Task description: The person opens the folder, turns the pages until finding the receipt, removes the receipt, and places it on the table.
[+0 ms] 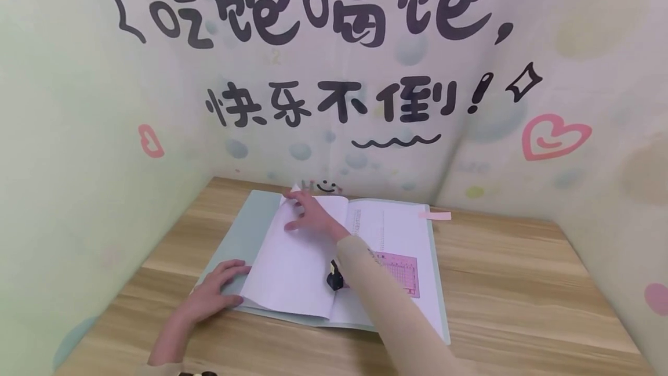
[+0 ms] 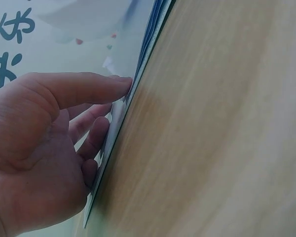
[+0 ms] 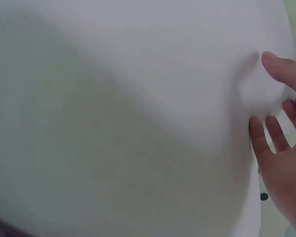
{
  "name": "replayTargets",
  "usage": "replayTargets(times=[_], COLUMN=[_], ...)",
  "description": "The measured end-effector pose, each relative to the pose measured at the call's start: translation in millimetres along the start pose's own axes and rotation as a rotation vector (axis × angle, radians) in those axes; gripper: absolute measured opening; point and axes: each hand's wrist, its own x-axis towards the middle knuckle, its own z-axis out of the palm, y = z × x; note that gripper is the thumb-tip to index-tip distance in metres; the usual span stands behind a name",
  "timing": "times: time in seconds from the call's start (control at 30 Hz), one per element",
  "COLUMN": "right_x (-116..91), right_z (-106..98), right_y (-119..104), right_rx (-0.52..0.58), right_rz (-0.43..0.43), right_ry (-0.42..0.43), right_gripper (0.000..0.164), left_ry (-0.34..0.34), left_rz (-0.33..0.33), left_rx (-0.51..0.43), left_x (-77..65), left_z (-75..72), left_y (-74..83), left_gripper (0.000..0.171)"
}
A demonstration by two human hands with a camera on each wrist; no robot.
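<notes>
A book with a pale blue cover (image 1: 249, 225) lies spread on the wooden table. Its white left-hand page (image 1: 294, 268) is raised at the top corner and curves. My right hand (image 1: 312, 213) touches that page near its top, fingers and thumb spread; in the right wrist view the fingertips lie against the white sheet (image 3: 163, 59). My left hand (image 1: 210, 292) rests at the cover's lower left edge. In the left wrist view its thumb touches the edge of the book (image 2: 148, 54), and the other fingers lie behind, partly hidden.
On the right-hand page is a pink printed chart (image 1: 407, 274), partly covered by my right sleeve (image 1: 386, 295). A pink tab (image 1: 438, 216) sticks out from the page's right edge. A small black object (image 1: 335, 278) sits beside the sleeve. Printed wall panels (image 1: 334, 155) stand behind the table (image 1: 511, 283).
</notes>
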Motion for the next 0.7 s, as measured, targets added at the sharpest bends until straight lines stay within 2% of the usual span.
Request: replayTargets(times=[0.17,0.33,0.57,0.7], right_x=[-2.4,-3.8,-5.6,-5.8], right_z=[12.2,23.7,34.3,37.0], right_y=[7.2,9.8,15.4,19.9], right_rx=[-0.048,-0.116,-0.219,-0.274], right_rz=[0.054,0.059,0.06,0.041], right_ry=[0.015,0.061,0.07,0.055], right_gripper=[0.085,0.087,0.089,0.091], left_ry=[0.007,0.027,0.003,-0.007], left_rz=[0.016,0.056,0.014,-0.057], left_rx=[0.0,0.006,-0.002,-0.006], left_x=[0.6,0.2,-0.5,2.5], left_z=[0.8,1.3,0.3,0.3], left_y=[-2.0,-2.0,0.8,4.6], left_gripper=[0.058,0.058,0.057,0.051])
